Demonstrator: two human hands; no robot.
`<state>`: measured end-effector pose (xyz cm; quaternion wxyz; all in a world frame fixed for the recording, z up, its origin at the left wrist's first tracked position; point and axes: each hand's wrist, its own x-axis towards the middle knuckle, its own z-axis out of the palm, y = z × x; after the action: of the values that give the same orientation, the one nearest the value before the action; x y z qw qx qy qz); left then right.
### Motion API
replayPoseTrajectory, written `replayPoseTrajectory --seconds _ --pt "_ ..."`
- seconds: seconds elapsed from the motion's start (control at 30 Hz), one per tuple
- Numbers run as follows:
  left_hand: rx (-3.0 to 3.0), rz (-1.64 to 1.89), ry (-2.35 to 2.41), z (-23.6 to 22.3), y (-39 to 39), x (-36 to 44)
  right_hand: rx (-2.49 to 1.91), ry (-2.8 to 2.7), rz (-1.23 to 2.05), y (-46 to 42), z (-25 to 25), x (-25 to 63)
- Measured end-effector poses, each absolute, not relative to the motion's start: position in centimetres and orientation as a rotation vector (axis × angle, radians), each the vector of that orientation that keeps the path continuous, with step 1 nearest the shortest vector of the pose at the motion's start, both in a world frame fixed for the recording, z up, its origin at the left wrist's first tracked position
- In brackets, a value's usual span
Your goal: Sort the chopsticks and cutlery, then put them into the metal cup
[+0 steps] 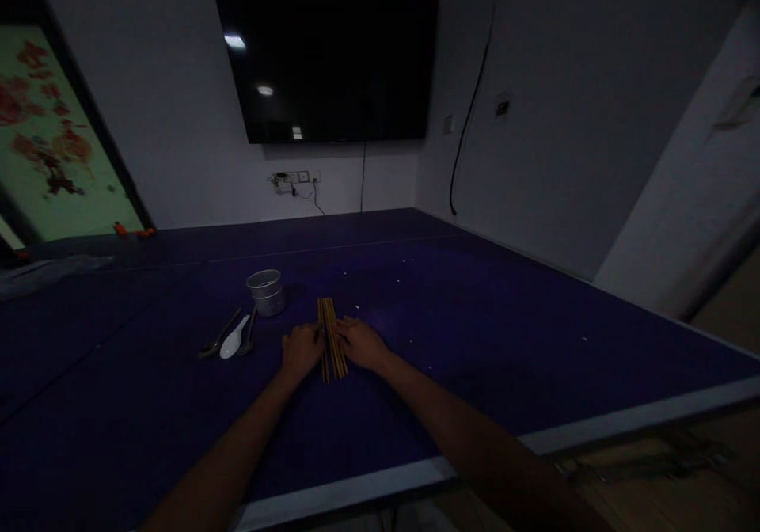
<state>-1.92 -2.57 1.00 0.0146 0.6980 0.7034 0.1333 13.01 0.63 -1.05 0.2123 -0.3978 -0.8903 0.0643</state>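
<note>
Chopsticks point(331, 340): slim dark-and-yellow bundle; lies flat on purple table point(504, 310), between left hand point(302, 348) and right hand point(361, 343), in contact with both; far closer to the table's near edge than to its far edge.
Chopstick alignment: runs from near edge toward far edge; roughly level at the far ends, split by a narrow gap at the near ends; partly covered by fingers along both sides.
Metal cup point(266, 294): stands upright, beyond left hand and left of the chopsticks' far ends.
White spoon point(230, 345): lies left of left hand, bowl toward the near edge, handle toward the cup.
Dark utensils: two, flanking the white spoon; left one point(210, 351) spoon-like, right one point(246, 347) with handle end just beside the cup.
White scraps point(357, 307): scattered beyond and right of the chopsticks.
Plastic sheet point(53, 269): crumpled, well apart, far left of table.
Television point(332, 65): mounted on wall above the far edge.
In the way: left hand, between utensils and chopsticks.
Left grip: partly curled, thumb side against the chopsticks; impossible to tell whether pinching or merely pressing.
Right grip: loosely bent, fingertips at the chopsticks' right side; clasp likewise indeterminable.
</note>
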Motion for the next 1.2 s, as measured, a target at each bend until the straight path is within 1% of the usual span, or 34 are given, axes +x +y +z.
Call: replayPoseTrajectory --seconds 0.4,0.73,1.03,1.2 --pt "2.239 0.368 2.183 0.7 -1.7 -2.8 -1.086 -2.488 0.195 0.7 -1.9 13.0" --pt "2.301 0.334 2.177 0.9 -2.1 -2.4 -1.069 -2.489 0.182 0.5 -1.6 13.1" --pt "2.216 0.299 2.195 0.9 -1.8 -2.0 -1.079 -2.487 0.183 0.9 -2.2 13.0" --pt "2.193 0.339 2.166 0.8 -1.6 -2.1 -1.075 -2.489 0.197 0.9 -2.1 13.2"
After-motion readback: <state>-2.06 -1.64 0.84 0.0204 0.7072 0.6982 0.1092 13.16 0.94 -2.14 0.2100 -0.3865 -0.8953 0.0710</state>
